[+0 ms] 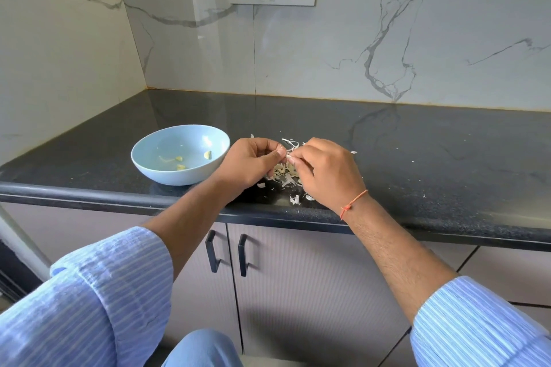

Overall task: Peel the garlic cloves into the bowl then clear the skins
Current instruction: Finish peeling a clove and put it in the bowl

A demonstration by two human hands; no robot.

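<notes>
Striped blue sleeves [89, 292] frame the view. Left hand [247, 162] and right hand [325, 169] meet above the dark surface [417, 157], fingers curled, both pinching one small garlic clove [287, 155] between their fingertips. Loose skins [286, 177] lie piled directly beneath and scattered around. Light blue bowl [180, 154] sits just left of the left hand, holding a few peeled cloves [207, 154].

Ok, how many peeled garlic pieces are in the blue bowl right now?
3 clearly visible in the bowl: one toward the right side, one near the middle, one just in front of it. A pale sliver at the left may be skin or another piece.
</notes>
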